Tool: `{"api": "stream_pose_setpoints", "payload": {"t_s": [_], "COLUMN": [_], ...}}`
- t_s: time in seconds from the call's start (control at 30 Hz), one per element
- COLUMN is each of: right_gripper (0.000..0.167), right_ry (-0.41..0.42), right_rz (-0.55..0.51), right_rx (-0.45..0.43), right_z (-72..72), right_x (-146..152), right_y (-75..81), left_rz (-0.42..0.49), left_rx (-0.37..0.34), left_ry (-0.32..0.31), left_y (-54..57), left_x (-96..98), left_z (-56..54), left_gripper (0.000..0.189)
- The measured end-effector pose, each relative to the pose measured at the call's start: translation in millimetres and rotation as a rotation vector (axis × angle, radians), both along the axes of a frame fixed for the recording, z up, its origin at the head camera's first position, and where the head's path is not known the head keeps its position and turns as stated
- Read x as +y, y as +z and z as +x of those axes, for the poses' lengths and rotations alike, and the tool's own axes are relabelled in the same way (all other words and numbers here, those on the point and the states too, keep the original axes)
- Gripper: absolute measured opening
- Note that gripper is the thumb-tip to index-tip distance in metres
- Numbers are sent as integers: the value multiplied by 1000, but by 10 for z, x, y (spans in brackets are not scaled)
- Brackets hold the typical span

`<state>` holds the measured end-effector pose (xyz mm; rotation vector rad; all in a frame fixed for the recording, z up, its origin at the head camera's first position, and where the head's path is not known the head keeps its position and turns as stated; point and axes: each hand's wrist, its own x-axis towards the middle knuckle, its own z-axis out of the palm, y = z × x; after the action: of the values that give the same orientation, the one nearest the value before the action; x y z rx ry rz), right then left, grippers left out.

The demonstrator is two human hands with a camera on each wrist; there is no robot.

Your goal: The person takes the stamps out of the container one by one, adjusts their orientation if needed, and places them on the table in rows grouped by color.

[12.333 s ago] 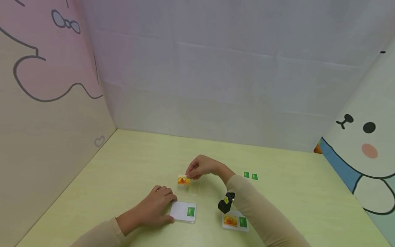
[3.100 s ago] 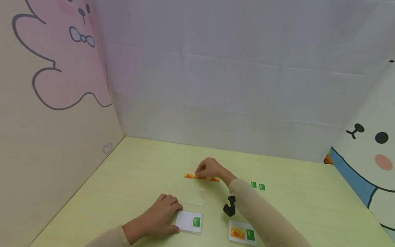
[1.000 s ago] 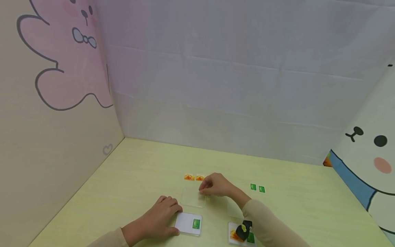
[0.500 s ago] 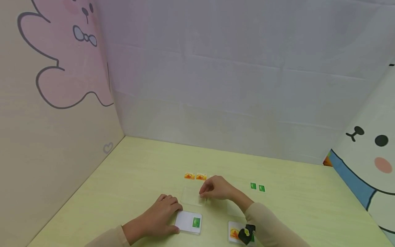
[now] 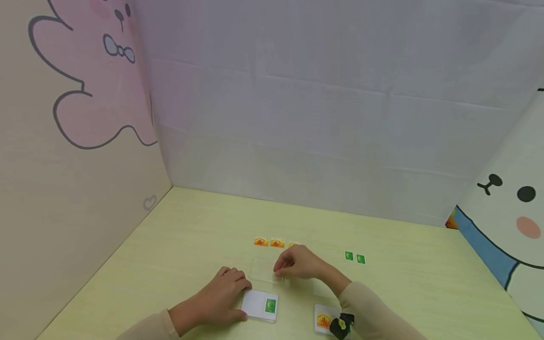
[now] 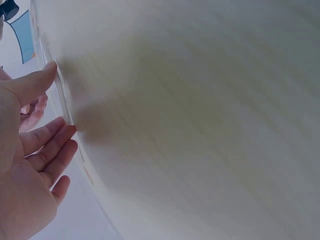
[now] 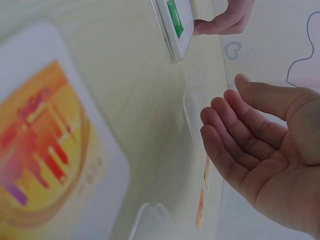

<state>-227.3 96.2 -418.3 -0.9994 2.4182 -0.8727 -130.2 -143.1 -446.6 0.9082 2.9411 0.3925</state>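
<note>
Seen from the person's head is a pale yellow table (image 5: pixel 403 274) with a white card (image 5: pixel 253 303) on it; take that card as the clock's centre. A green picture (image 5: pixel 270 306) lies on the card's three o'clock end. The left hand (image 5: pixel 221 295) grips the card from nine o'clock, thumb at the near corner and fingers at the far one. At twelve o'clock, just beyond the card, is a clear plate (image 5: pixel 261 270). The right hand (image 5: pixel 299 262) is at the plate's three o'clock side, fingers bent, thumb near them; whether they hold its edge, I cannot tell. Past the plate, between twelve and one, three orange pictures (image 5: pixel 277 242) lie in a row, the last partly hidden behind the right hand. Two small green pictures (image 5: pixel 349 255) lie side by side at two o'clock. At three o'clock is a second card (image 5: pixel 326 309) bearing an orange print (image 5: pixel 324 321), partly covered by a black device (image 5: pixel 340 326) at the right wrist. A pink cartoon animal (image 5: pixel 97 99) decorates the wall towards eleven o'clock.
</note>
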Motion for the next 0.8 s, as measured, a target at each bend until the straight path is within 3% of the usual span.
{"api": "stream_pose_setpoints", "payload": {"t_s": [0.8], "right_gripper": [11], "right_ry": [38], "right_rz": [-20], "right_rx": [-34], "right_z": [121], "right_x": [23], "right_y": [59], "left_rz": [-11], "left_rx": [-2], "left_ry": [6], "left_y": [21], "left_x": [6], "left_z": [1], "left_gripper": [51]}}
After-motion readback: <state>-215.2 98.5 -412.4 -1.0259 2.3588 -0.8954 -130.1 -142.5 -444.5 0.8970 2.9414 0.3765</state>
